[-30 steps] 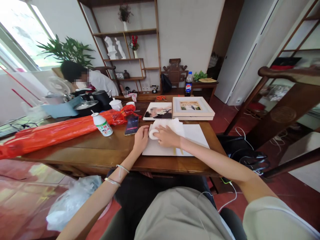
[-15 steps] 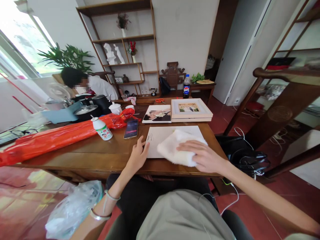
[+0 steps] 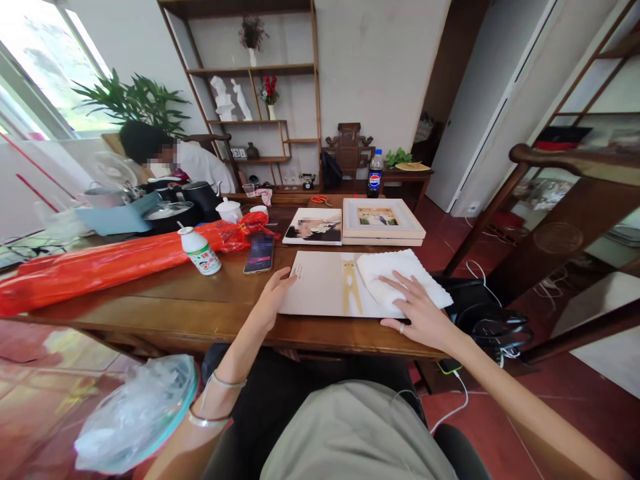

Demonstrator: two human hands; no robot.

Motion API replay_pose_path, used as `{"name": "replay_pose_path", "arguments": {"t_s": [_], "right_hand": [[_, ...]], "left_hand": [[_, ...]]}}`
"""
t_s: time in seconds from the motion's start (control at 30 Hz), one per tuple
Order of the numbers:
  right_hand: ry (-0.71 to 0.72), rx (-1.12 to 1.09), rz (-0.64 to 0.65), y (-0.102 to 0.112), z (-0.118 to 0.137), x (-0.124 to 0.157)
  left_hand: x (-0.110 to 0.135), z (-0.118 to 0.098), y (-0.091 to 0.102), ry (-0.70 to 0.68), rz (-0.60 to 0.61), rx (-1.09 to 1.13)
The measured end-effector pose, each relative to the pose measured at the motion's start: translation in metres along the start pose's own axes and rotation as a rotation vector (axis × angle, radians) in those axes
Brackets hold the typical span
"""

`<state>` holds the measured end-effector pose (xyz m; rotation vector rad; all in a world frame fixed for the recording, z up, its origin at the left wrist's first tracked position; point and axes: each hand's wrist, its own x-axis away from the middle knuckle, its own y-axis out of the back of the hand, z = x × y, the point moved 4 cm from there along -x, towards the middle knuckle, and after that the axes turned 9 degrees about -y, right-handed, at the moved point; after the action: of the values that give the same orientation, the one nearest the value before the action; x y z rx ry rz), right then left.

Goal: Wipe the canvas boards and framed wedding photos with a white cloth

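Note:
A flat white board (image 3: 320, 287) lies on the wooden table in front of me, with small dark print near its left edge. My left hand (image 3: 273, 297) holds that left edge, its fingertips over the side. On the middle of the board is a pale gold forked piece (image 3: 351, 287), shaped like an upside-down Y. A fluffy white cloth (image 3: 400, 267) covers the board's right part and hangs past its right side. Lying on the cloth, my right hand (image 3: 417, 310) has its fingers spread, with the thumb near the board's front edge.
Behind the board are a photo panel (image 3: 315, 233) and stacked frames (image 3: 383, 230). A phone (image 3: 259, 253), white bottle (image 3: 200, 252) and long red plastic-wrapped bundle (image 3: 125, 267) lie left. Farther back are orange-handled scissors (image 3: 320, 199), a cola bottle (image 3: 375, 177) and a seated person (image 3: 200, 163).
My right hand has slid the cloth to the right and spread its fingers. The gold forked piece, hidden before, now shows. My left hand stays at the board's left edge.

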<state>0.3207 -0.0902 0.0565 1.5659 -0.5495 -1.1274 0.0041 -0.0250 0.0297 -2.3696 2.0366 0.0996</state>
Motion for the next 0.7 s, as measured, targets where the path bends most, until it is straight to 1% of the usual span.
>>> {"name": "replay_pose_path", "arguments": {"t_s": [0.07, 0.13, 0.2, 0.23, 0.3, 0.37, 0.43, 0.57, 0.63, 0.67, 0.7], "right_hand": [[0.009, 0.011, 0.004, 0.001, -0.002, -0.002], [0.010, 0.027, 0.002, 0.002, -0.002, -0.004], [0.002, 0.049, -0.015, 0.002, 0.002, -0.007], [-0.001, 0.058, -0.028, 0.002, 0.005, -0.009], [-0.005, 0.070, -0.063, 0.000, 0.011, -0.012], [-0.003, 0.069, -0.111, -0.001, 0.014, -0.014], [0.000, 0.044, -0.184, -0.001, 0.013, -0.013], [-0.011, -0.044, -0.379, 0.002, 0.000, -0.003], [-0.052, -0.090, -0.488, 0.005, -0.004, 0.002], [-0.083, -0.119, -0.542, 0.007, -0.005, 0.004], [-0.118, -0.152, -0.592, 0.010, -0.004, 0.006]], "left_hand": [[-0.001, -0.011, 0.003, 0.107, -0.033, 0.118], [0.001, -0.023, 0.007, 0.207, -0.029, 0.219], [0.004, -0.035, 0.012, 0.258, 0.000, 0.288], [0.007, -0.041, 0.014, 0.252, 0.017, 0.313], [0.013, -0.054, 0.018, 0.176, 0.057, 0.332], [0.021, -0.067, 0.019, 0.048, 0.104, 0.309], [0.033, -0.080, 0.016, -0.077, 0.131, 0.297], [0.052, -0.105, 0.005, -0.282, 0.091, 0.402], [0.055, -0.106, -0.004, -0.375, 0.073, 0.434], [0.055, -0.101, -0.010, -0.398, 0.084, 0.429], [0.054, -0.092, -0.017, -0.393, 0.117, 0.412]]}}
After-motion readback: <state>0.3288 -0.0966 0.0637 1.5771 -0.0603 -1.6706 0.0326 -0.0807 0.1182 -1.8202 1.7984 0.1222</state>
